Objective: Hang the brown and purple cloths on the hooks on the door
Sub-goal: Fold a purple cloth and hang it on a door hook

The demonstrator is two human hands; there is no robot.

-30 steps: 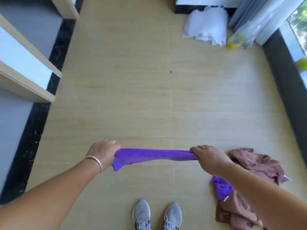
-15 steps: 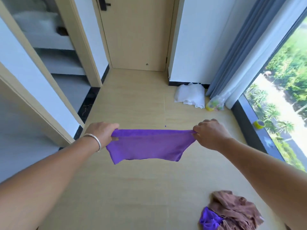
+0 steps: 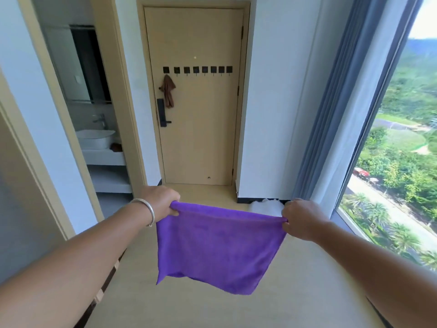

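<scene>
Beige floor (image 3: 212,311), perhaps white cloth (image 3: 266,207)

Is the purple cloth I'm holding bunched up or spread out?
Spread out. The left hand and right hand pinch the purple cloth's top corners, and it hangs flat between them.

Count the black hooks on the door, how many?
8, in one row across the door: the leftmost hook carries a brown cloth; seven bare ones run rightward to the last. None seems hidden.

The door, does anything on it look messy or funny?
A little. The brown cloth hangs bunched and crumpled from the leftmost hook on the door, drooping beside the black lock. The other hooks are bare.
</scene>
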